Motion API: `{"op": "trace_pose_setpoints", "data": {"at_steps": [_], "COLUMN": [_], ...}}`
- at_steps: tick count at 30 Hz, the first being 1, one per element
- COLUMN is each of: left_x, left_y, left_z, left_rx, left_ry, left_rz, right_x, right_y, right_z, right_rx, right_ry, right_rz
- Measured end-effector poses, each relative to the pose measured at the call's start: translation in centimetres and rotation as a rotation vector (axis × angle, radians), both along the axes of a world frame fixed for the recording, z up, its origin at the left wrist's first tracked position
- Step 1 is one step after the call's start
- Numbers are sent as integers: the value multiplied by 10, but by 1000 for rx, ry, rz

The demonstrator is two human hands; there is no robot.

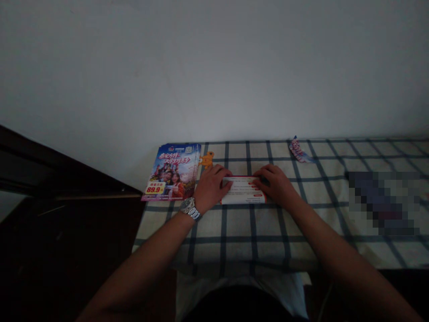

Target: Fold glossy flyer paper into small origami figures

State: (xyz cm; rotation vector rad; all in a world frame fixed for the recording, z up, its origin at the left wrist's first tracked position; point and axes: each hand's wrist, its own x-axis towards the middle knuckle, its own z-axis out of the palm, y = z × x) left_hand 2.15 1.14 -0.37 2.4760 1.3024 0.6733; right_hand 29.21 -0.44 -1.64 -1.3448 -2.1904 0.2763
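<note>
A leaflet [243, 193] lies on the checked cloth in front of me, its white printed side up and a red edge along the far side. It looks folded over at that far edge. My left hand [212, 185], with a metal watch on the wrist, has its thumb and curled fingers on the leaflet's far left corner. At the far right corner, my right hand [275, 184] grips the edge in the same way, thumb against bent fingers. Left of my left hand lies a stack of colourful flyers [172, 172] with a price printed on the top one.
A checked tablecloth [234, 232] covers the table, which stands against a pale wall [214, 71]. A crumpled or folded piece of printed paper [298, 151] lies at the back right. An orange cartoon figure [207, 159] shows beside the stack. A blurred-out object [382, 201] lies farther right.
</note>
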Motion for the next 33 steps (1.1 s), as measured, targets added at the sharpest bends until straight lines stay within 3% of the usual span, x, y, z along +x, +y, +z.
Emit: {"op": "trace_pose_setpoints", "data": {"at_steps": [33], "left_x": [1], "left_y": [0], "left_z": [4], "left_rx": [-45], "left_ry": [-14], "left_rz": [23], "right_x": [0], "right_y": [2], "right_z": [-2], "right_rx": [0], "right_ry": [-21], "right_rz": [0]}}
